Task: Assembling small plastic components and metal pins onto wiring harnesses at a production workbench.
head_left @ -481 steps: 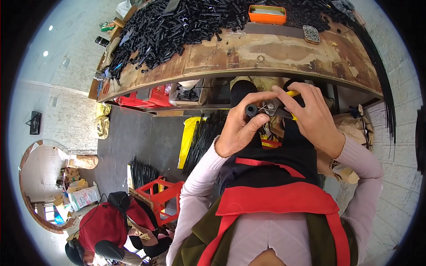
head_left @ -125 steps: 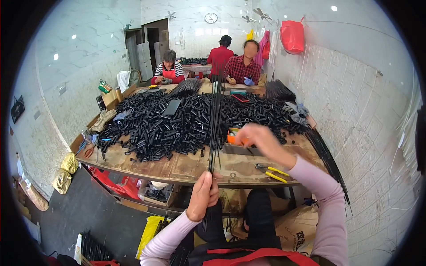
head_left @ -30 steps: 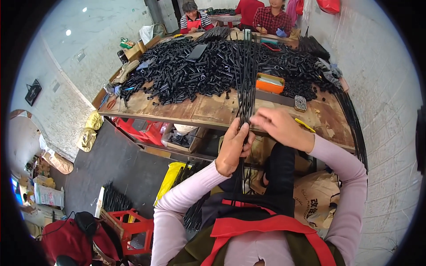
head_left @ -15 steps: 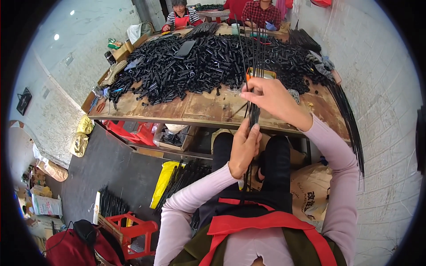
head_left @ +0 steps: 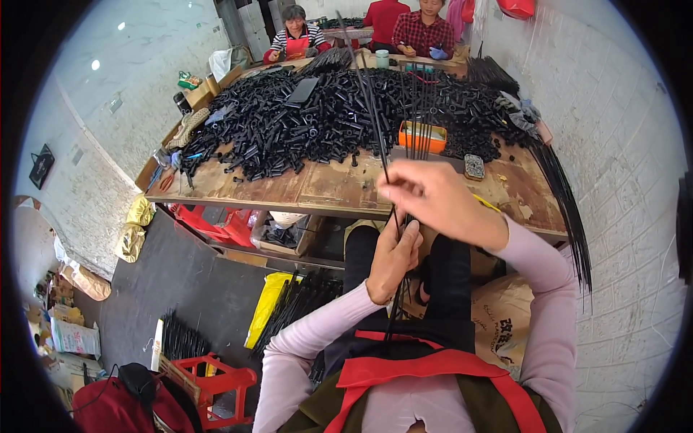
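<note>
My left hand [head_left: 393,258] is closed round a bundle of thin black rods [head_left: 422,97], whose upper ends fan out over the table. Its lower ends hang below the fist toward my lap. Just above, my right hand [head_left: 444,202] is partly blurred, its fingers curled. At its fingertips a thin black rod [head_left: 369,94] leans to the left, apart from the rest of the bundle. Behind the rods, an orange box [head_left: 435,141] sits on the wooden table [head_left: 317,173].
A large heap of black tubular parts [head_left: 274,119] covers the table, with a dark phone [head_left: 304,90] on top. Longer black rods [head_left: 567,195] overhang the right edge. Two people work across the table. A red stool [head_left: 224,382] and rod bundles [head_left: 296,307] are on the floor at left.
My right hand has moved down toward my left hand. One rod now leans further left, away from the bundle. My left hand has dropped slightly and still grips the rods.
</note>
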`<state>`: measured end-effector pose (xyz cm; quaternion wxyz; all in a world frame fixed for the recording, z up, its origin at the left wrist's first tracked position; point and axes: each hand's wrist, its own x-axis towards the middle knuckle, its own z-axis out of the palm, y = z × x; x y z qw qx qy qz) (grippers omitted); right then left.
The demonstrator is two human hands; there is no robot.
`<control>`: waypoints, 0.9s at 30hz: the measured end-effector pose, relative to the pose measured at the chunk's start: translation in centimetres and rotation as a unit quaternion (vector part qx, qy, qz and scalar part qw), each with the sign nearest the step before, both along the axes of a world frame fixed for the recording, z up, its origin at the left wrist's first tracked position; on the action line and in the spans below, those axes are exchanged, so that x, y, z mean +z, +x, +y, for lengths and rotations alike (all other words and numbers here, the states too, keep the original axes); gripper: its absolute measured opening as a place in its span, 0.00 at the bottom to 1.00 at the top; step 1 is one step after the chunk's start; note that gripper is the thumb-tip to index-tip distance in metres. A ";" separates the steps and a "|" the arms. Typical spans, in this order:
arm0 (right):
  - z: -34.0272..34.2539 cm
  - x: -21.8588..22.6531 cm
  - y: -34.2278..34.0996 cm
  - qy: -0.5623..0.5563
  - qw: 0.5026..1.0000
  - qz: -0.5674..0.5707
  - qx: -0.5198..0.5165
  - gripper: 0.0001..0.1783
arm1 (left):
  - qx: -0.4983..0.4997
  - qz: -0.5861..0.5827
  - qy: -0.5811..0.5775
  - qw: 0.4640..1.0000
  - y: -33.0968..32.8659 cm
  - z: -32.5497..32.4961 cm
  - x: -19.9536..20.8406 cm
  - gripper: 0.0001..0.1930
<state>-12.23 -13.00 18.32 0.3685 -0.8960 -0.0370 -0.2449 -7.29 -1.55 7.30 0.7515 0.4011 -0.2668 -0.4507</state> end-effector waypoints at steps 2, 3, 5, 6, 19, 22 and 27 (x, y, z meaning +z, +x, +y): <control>-1.6 0.6 0.7 0.063 0.997 0.041 -0.027 0.11 | -0.016 0.004 -0.004 1.000 -0.2 0.4 0.8 0.16; -2.3 0.8 0.6 0.123 0.987 0.082 -0.056 0.14 | -0.021 0.005 -0.003 1.000 -0.3 0.3 0.6 0.16; -3.6 0.9 0.0 0.023 0.995 -0.017 -0.095 0.17 | -0.006 -0.038 0.020 0.999 0.1 0.0 0.7 0.13; -4.4 0.9 -0.5 -0.077 0.982 -0.114 -0.133 0.20 | -0.012 -0.047 0.017 0.999 0.5 0.3 0.9 0.15; -13.1 1.2 3.5 0.517 0.850 -0.009 0.097 0.26 | -0.228 0.042 0.040 0.972 3.2 -1.6 2.6 0.22; -10.4 1.7 2.5 0.547 0.829 0.023 0.118 0.23 | -0.222 0.024 0.004 0.975 4.1 -1.9 3.8 0.23; -10.7 1.9 1.4 0.471 0.871 0.021 0.136 0.23 | -0.219 0.012 -0.012 0.975 5.4 -4.3 5.3 0.23</control>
